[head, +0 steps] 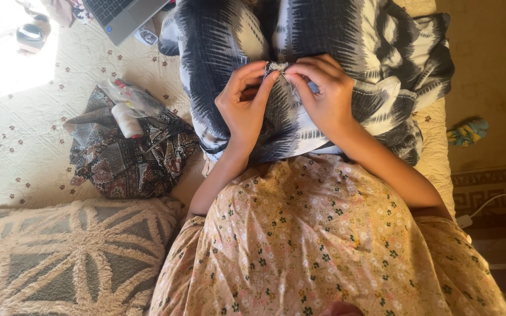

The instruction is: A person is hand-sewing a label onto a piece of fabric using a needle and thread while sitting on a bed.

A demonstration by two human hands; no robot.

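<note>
The left hand (244,105) and the right hand (323,93) met at the middle of the lap, fingertips of both pinched shut on one small bunched fold (276,68) of the black-and-white cloth (218,52). That cloth spilled toward the bed's right edge, where bare floor (493,70) opened beyond. Left of the hands lay a patterned cloth (124,164) with a white spool (127,120). A quilted cover (19,140) lay underneath, a tufted cushion (71,257) nearer.
</note>
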